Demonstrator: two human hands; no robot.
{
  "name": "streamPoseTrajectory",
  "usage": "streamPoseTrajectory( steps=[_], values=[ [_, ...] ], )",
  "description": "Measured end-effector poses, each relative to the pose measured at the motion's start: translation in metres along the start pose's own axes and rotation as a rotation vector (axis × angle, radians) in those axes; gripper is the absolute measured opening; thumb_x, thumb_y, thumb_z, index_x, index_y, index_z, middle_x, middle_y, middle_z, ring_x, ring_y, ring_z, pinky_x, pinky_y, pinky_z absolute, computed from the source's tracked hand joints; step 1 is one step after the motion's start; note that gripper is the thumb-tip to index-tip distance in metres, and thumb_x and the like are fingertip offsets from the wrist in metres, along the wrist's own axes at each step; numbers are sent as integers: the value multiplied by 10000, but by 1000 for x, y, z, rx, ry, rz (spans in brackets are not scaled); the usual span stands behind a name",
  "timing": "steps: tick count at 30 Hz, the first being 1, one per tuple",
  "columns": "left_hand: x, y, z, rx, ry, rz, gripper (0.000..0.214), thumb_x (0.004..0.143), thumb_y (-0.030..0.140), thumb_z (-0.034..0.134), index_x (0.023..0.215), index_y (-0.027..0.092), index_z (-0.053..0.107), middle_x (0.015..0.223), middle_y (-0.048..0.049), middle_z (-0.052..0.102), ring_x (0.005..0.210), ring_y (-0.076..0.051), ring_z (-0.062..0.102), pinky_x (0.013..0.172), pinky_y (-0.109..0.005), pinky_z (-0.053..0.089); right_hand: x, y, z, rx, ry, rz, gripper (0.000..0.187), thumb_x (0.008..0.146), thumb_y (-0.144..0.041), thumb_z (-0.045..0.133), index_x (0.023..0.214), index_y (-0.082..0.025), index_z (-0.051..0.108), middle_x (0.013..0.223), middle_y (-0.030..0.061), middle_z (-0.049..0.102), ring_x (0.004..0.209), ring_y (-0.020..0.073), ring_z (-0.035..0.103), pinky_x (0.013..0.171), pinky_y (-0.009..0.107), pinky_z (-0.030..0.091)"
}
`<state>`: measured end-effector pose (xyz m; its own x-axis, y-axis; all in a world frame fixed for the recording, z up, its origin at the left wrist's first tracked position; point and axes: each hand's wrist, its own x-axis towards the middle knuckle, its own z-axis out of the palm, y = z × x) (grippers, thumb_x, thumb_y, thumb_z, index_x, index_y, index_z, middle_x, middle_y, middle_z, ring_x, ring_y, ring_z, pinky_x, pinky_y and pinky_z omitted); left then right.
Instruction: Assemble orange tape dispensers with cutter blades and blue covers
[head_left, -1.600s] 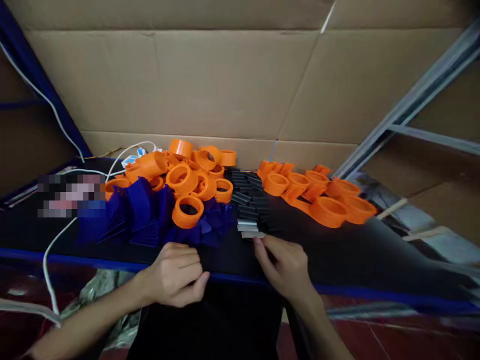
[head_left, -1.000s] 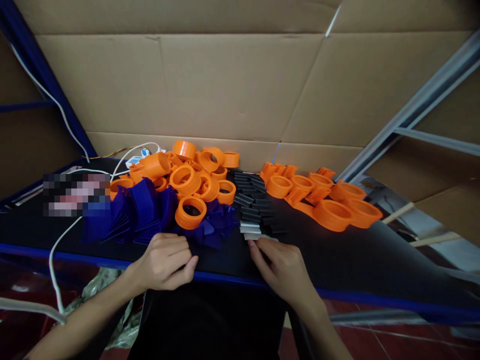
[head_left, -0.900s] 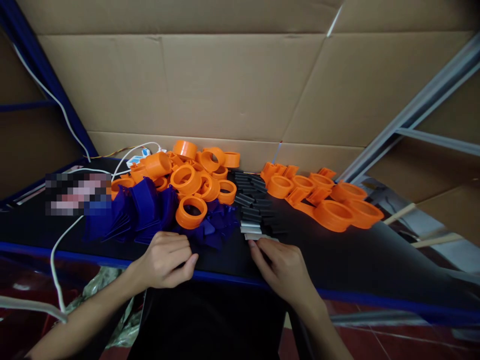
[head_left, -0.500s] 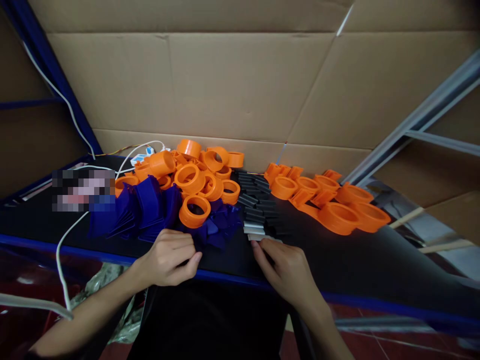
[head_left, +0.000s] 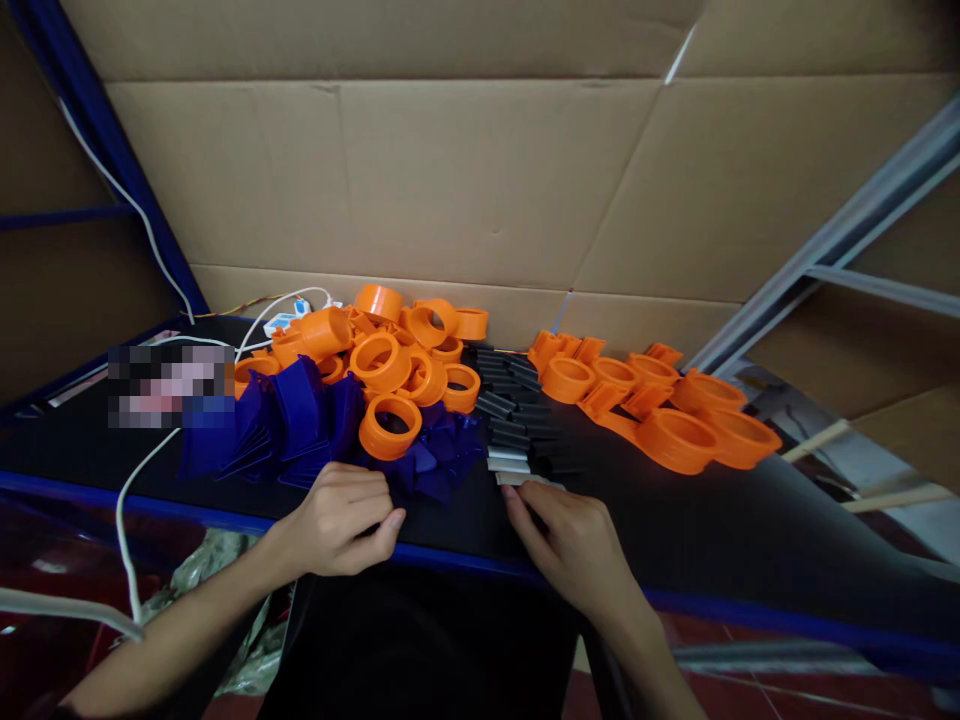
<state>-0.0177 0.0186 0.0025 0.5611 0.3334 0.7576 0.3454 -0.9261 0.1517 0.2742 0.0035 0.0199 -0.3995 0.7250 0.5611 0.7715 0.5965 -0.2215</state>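
My left hand (head_left: 349,518) rests at the table's front edge, curled into a loose fist, with nothing showing in it. Just beyond it are a stack of dark blue curved plastic pieces (head_left: 300,410) and a pile of small blue pieces (head_left: 431,460). My right hand (head_left: 574,535) lies to the right with its fingers bent inward. Its thumb tip is at the near edge of a silver-grey strip (head_left: 517,479), and I cannot tell whether it presses on it. Short black ribbed pieces (head_left: 510,430) lie in rows behind that strip.
Orange plastic rings (head_left: 379,362) are heaped at the back left. More orange ringed parts (head_left: 679,438), some like tape dispensers, stand at the right. White cables (head_left: 124,520) cross the black table (head_left: 720,540) on the left. A cardboard wall (head_left: 480,180) closes the back.
The whole view has shifted very slightly. Both hands and the parts on the table keep their places.
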Motion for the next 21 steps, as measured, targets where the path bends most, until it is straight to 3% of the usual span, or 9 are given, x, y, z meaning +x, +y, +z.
streamPoseTrajectory(
  steps=[21],
  values=[
    [4,1,1,45,-28,2,345,911,87,536,612,218,427,567,44,380,504,-123,311,505,-319,256,-1,2,0,-15,-1,-5,384,1044,-276,468,667,-207,499,585,-21,568,463,96,476,550,253,344]
  ],
)
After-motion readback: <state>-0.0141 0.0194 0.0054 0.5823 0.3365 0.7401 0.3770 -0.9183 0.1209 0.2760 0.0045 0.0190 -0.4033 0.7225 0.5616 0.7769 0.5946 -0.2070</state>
